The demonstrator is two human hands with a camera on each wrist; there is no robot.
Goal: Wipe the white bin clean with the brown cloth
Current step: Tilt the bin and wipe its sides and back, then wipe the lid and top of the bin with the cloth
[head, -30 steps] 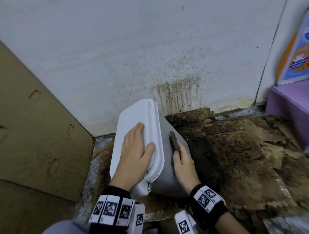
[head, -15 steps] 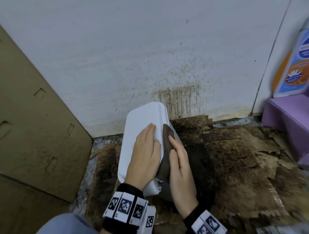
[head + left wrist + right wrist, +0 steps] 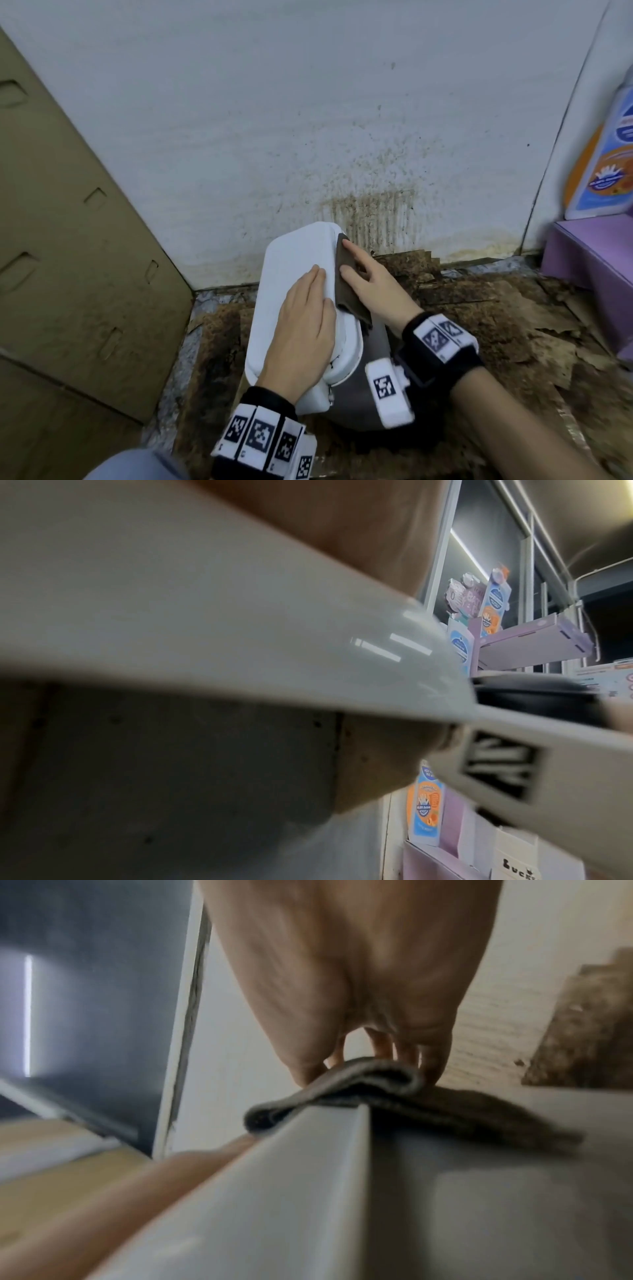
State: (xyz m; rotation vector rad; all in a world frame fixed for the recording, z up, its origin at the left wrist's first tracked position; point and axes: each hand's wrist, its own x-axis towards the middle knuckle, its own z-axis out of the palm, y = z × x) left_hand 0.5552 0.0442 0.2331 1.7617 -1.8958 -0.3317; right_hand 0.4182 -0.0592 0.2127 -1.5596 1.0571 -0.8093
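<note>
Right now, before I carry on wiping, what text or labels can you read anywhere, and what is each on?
"Luck", cut off by the frame edge: on a white card, left wrist view.
Bottle label: print too blurred to read.
Wrist bands: square code marks only, no words.
Bin and cloth: none.

Smooth glossy plastic white bin [image 3: 294, 274]; matt, soft-napped brown cloth [image 3: 346, 284]; rough stained cardboard floor [image 3: 496, 329]

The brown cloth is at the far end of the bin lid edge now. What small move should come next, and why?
Probably draw the brown cloth back along the lid's right edge toward the near corner. The right hand presses it near the far end of the white bin, and the left hand lies flat, steadying the lid.
</note>
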